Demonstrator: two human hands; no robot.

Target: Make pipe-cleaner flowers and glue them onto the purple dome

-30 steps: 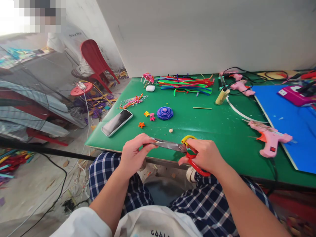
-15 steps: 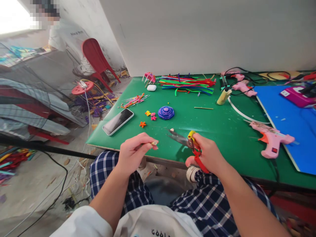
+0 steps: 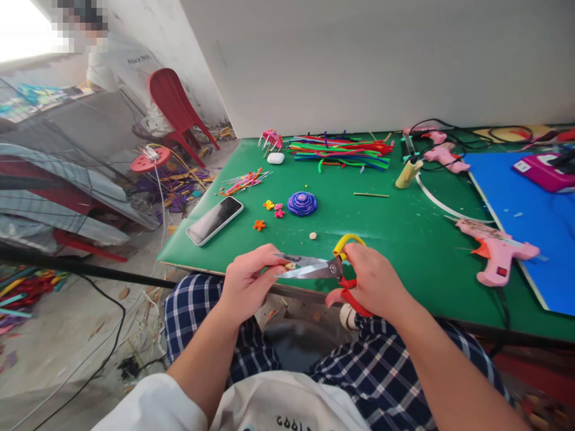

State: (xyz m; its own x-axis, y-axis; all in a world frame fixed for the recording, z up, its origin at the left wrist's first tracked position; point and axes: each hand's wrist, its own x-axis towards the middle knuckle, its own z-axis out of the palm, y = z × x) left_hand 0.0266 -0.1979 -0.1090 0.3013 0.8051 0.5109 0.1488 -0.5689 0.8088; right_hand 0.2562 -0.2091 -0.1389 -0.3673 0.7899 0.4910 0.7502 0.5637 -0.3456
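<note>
My right hand (image 3: pixel 375 278) grips a pair of scissors (image 3: pixel 321 267) with yellow and red handles, its blades spread and pointing left. Between the blades is a small pale piece (image 3: pixel 291 266), pinched in the fingertips of my left hand (image 3: pixel 254 281); what kind of piece it is I cannot make out. Just beyond the blades, a small round beige bit (image 3: pixel 313 236) lies on the green table (image 3: pixel 341 218). Farther back sits a blue-purple striped dome (image 3: pixel 302 204), with an orange flower (image 3: pixel 259 225), a yellow flower (image 3: pixel 268 205) and pink flowers (image 3: pixel 279 212) to its left.
A phone (image 3: pixel 215 220) lies at the table's left. Behind are a bundle of coloured pipe cleaners (image 3: pixel 341 152), a white case (image 3: pixel 275 158) and thin sticks (image 3: pixel 247 181). At right, a pink glue gun (image 3: pixel 496 251) rests by a blue board (image 3: pixel 543 239). A person (image 3: pixel 121 66) sits at far left.
The scissors have moved left and toward me, so their blades now straddle the small piece. My left hand has shifted slightly right, still pinching it.
</note>
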